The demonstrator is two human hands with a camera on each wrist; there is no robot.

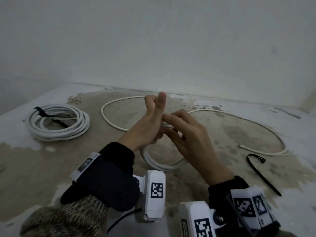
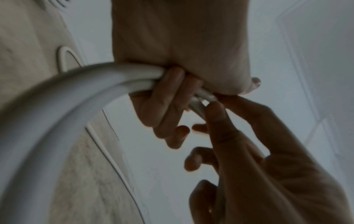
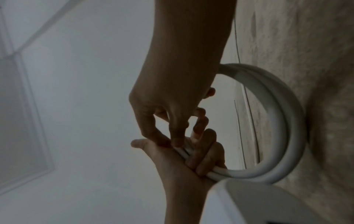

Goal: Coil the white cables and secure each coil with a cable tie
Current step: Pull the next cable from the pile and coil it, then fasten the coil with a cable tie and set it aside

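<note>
Coiling springy, smooth white cable (image 1: 222,115): left hand (image 1: 145,127) curls round the loops (thumb up), right hand (image 1: 188,134) pinches the strand; best gripped where loops cross.

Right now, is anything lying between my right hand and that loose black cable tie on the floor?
Nothing visible does. The loose black cable tie lies on bare floor to the right of the right hand, which pinches the cable; the cable's free end lies farther back.
</note>
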